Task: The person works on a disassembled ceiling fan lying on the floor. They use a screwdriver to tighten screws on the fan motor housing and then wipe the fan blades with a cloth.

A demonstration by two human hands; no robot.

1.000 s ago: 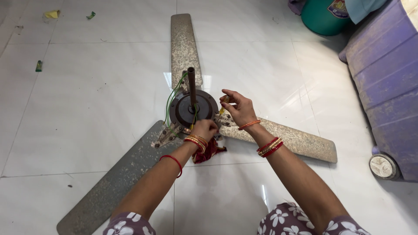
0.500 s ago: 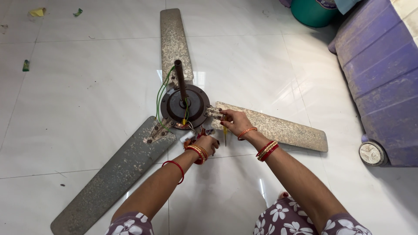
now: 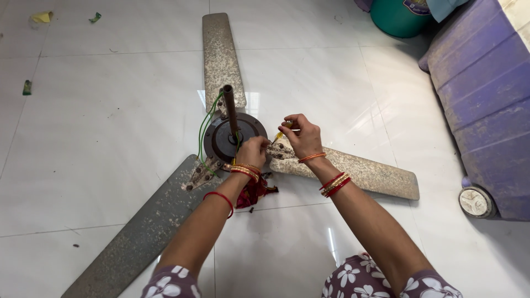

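Head view: a dusty ceiling fan (image 3: pixel 232 138) lies on the white tile floor (image 3: pixel 99 138), its three blades spread out, and my left hand (image 3: pixel 252 151) is closed on the edge of the motor hub. My right hand (image 3: pixel 302 136) is pinched on a yellow-handled screwdriver (image 3: pixel 282 132), its tip at the bracket of the right blade (image 3: pixel 353 170), with a red cloth (image 3: pixel 253 192) under my left wrist.

Yellow-handled tool (image 3: pixel 283 132) mostly hidden in the right hand (image 3: pixel 302 136), red cloth (image 3: pixel 255 191) half covered by the left forearm, green bucket (image 3: pixel 398 16) cut off at top edge, purple cart (image 3: pixel 486 94) cropped at right.
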